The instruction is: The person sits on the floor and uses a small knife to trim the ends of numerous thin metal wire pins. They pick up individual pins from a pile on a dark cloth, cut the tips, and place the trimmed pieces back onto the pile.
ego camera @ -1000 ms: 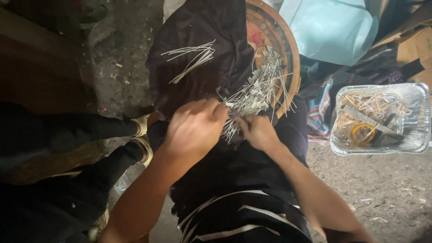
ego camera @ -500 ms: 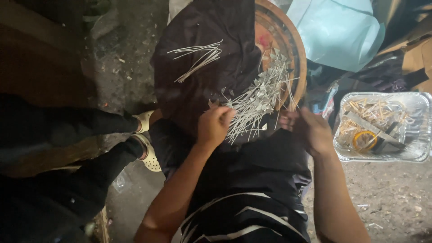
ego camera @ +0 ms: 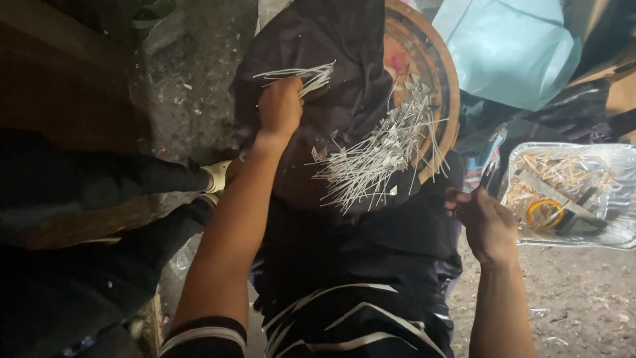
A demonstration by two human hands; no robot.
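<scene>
The left hand point(ego camera: 280, 106) pinches a small bunch of white sticks point(ego camera: 298, 74) on the dark cloth point(ego camera: 344, 53). Right of that cloth, the right hand point(ego camera: 487, 222), fingers curled shut on a small dark thing, sits beside a clear rectangular tray point(ego camera: 616, 192), below a pale blue bag point(ego camera: 510, 50).

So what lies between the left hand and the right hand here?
In the head view, a loose pile of thin white sticks lies on the dark cloth between the left hand and the right hand.
</scene>
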